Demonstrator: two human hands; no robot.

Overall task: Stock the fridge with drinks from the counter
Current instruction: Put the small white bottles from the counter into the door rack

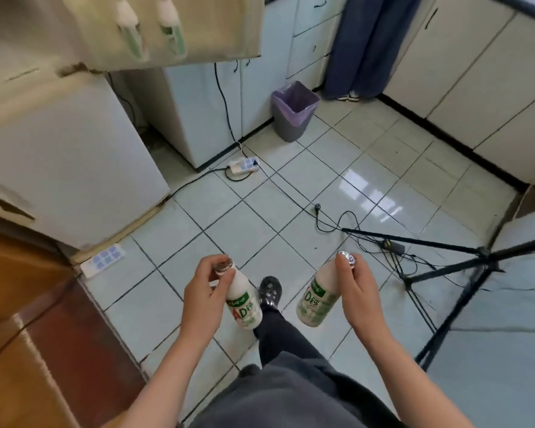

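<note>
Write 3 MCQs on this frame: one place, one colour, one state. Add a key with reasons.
1. Where is the grey bin?
A on the tiled floor
B on a counter
C inside the fridge

2. What colour is the bin liner?
A black
B purple
C yellow

3. What are the hands doing?
A both are empty
B both hold one bottle
C the left hand and right hand each hold a bottle near its cap

Key:
1 A: it stands on the tiles by the pale cabinets.
2 B: the bag folded over the rim is purple.
3 C: the left bottle and right bottle each hang from a separate grip.
</note>
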